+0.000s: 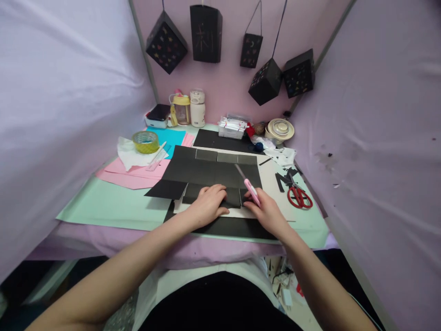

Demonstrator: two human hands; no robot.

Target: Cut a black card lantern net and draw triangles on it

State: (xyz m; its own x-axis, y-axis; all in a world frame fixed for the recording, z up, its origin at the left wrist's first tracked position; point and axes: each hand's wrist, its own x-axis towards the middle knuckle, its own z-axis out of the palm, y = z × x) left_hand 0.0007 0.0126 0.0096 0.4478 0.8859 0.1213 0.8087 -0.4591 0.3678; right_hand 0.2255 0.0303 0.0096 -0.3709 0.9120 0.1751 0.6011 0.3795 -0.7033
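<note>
A black cardboard sheet (210, 171), creased and cut into flaps along its near and far edges, lies in front of me. Its left near corner flap sticks out to the side, and white shows at the slits. My left hand (211, 204) rests on the near flaps, fingers laid over the card and thumb apart. Gripped in my right hand (265, 209) is a pink craft knife (252, 191), its long blade slanting up and left above the card. The right fingertips are close to the near right flap; whether they touch it is hard to see.
Red-handled scissors (299, 197) and black scraps (280, 181) lie at right. Yellow tape (145, 142), tissue and a ruler (158, 158) sit on pink paper (134, 174) at left. Bottles, a box of pens (233, 128) and black card stand behind. Black paper lanterns (206, 34) hang above.
</note>
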